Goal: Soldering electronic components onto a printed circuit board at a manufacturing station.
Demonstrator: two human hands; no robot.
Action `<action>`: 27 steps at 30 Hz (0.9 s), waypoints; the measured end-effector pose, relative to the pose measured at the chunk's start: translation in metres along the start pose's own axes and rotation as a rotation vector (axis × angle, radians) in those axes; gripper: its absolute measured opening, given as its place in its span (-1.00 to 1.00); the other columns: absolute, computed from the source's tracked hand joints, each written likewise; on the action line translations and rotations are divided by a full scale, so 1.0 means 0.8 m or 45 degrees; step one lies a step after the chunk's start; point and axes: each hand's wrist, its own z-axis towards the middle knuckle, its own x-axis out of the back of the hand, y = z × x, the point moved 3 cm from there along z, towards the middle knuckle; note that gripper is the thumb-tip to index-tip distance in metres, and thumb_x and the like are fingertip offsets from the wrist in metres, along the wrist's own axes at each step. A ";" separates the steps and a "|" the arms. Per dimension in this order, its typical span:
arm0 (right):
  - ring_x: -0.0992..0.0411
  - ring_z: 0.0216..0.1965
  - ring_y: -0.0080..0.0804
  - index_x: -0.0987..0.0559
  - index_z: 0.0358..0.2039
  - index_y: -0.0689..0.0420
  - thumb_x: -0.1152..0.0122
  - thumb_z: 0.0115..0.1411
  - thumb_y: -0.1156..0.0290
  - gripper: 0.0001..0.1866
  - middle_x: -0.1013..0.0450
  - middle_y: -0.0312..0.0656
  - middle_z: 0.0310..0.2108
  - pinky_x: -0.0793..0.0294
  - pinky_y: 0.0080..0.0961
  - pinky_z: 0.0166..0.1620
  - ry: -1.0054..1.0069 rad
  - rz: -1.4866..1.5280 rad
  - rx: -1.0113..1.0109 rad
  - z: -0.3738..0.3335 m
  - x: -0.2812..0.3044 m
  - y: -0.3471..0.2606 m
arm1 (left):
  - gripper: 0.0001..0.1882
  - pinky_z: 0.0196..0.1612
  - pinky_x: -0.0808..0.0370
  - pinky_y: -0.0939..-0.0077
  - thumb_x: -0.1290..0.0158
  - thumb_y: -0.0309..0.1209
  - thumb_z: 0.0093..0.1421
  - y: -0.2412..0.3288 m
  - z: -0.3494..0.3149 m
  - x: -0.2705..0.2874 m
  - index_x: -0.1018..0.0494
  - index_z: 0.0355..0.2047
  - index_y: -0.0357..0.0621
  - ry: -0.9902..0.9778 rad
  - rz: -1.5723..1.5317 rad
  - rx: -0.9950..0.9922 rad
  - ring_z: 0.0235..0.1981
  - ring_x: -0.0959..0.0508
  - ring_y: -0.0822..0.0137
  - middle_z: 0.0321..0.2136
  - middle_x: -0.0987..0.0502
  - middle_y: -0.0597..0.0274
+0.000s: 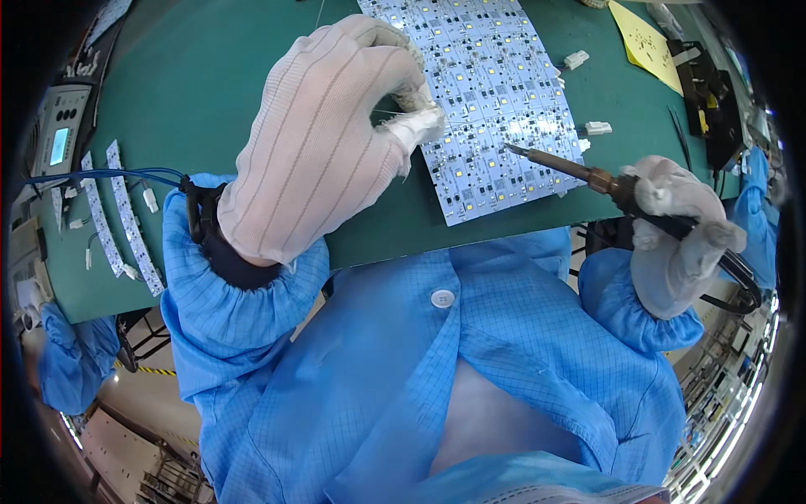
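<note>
Head view of a soldering station. The left hand (pixel 323 139), in a striped white glove, hovers over the green surface (pixel 210 101) with thumb and forefinger pressed together, pinching a thin solder wire (pixel 437 123) that runs out to the person's right across the LED panel (pixel 495 101). The right hand (pixel 680 231), also gloved, is closed around the handle of a soldering iron (pixel 579 172); the grip sits at the near right edge of the surface.

The LED panel, a white sheet of small boards, lies from the far edge down toward the near edge, tilted slightly. The iron's long axis runs from the right hand up and to the person's left, its tip (pixel 510 148) resting over the panel's lower right part. The wire's free end and the iron tip lie near each other but apart; the tip is to the right of, and nearer the near edge than, the pinching fingers.

White connectors (pixel 598 128) lie just beside the panel's right edge. LED strips (pixel 126 218) lie near the left edge, well apart.
</note>
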 end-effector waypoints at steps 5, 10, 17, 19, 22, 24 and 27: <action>-0.23 -0.60 -0.55 -0.59 -0.24 0.25 0.38 0.25 -0.30 -0.18 -0.36 -0.22 -0.63 -0.20 -0.62 -0.52 0.156 -0.184 0.049 -0.006 -0.031 -0.001 | -0.79 -0.26 -0.39 0.37 -0.25 -0.38 -0.13 -0.012 -0.012 -0.012 -0.46 -0.52 -0.16 0.067 -0.176 0.075 -0.33 -0.49 0.15 -0.24 -0.53 0.22; -0.25 -0.62 -0.54 -0.60 -0.31 0.28 0.40 0.24 -0.32 -0.14 -0.41 -0.18 -0.60 -0.24 -0.62 -0.52 0.475 -0.254 -0.030 -0.026 -0.036 0.012 | -0.79 -0.23 -0.38 0.37 -0.25 -0.38 -0.14 -0.006 -0.006 -0.008 -0.46 -0.51 -0.15 -0.088 -0.078 -0.046 -0.29 -0.50 0.16 -0.24 -0.53 0.21; -0.30 -0.67 -0.62 -0.59 -0.30 0.31 0.40 0.27 -0.29 -0.15 -0.53 0.01 -0.40 -0.29 -0.70 -0.59 0.541 -0.139 -0.130 -0.024 -0.041 0.012 | -0.80 -0.22 -0.38 0.38 -0.25 -0.38 -0.15 -0.005 -0.010 -0.006 -0.46 -0.53 -0.14 -0.079 -0.045 -0.074 -0.29 -0.50 0.18 -0.25 -0.52 0.24; -0.31 -0.68 -0.63 -0.59 -0.30 0.31 0.39 0.27 -0.28 -0.16 -0.53 0.04 -0.36 -0.28 -0.73 -0.61 0.554 -0.172 -0.134 -0.022 -0.039 0.011 | -0.79 -0.22 -0.39 0.38 -0.26 -0.37 -0.16 -0.003 -0.010 -0.005 -0.45 -0.54 -0.14 -0.123 -0.030 -0.046 -0.29 -0.50 0.20 -0.26 -0.52 0.25; -0.32 -0.66 -0.64 -0.58 -0.28 0.31 0.39 0.27 -0.29 -0.16 -0.53 0.04 -0.37 -0.27 -0.74 -0.63 0.372 -0.074 -0.084 -0.018 -0.036 0.012 | -0.78 -0.21 -0.39 0.37 -0.26 -0.37 -0.16 -0.006 -0.010 -0.007 -0.45 -0.55 -0.14 -0.124 -0.028 -0.063 -0.27 -0.50 0.20 -0.25 -0.52 0.26; -0.33 -0.66 -0.63 -0.58 -0.26 0.32 0.39 0.26 -0.29 -0.15 -0.53 0.04 -0.38 -0.27 -0.76 -0.64 0.427 -0.176 -0.062 -0.021 -0.036 0.015 | -0.78 -0.20 -0.39 0.37 -0.26 -0.36 -0.16 -0.005 -0.011 -0.007 -0.45 -0.54 -0.14 -0.119 -0.019 -0.060 -0.26 -0.49 0.20 -0.25 -0.52 0.26; -0.34 -0.65 -0.62 -0.58 -0.27 0.32 0.40 0.27 -0.28 -0.15 -0.53 0.05 -0.39 -0.35 -0.71 -0.57 0.318 -0.205 -0.069 -0.012 -0.040 0.005 | -0.77 -0.20 -0.38 0.37 -0.27 -0.35 -0.16 -0.005 -0.012 -0.008 -0.46 -0.54 -0.13 -0.102 -0.013 -0.069 -0.26 -0.49 0.19 -0.24 -0.51 0.26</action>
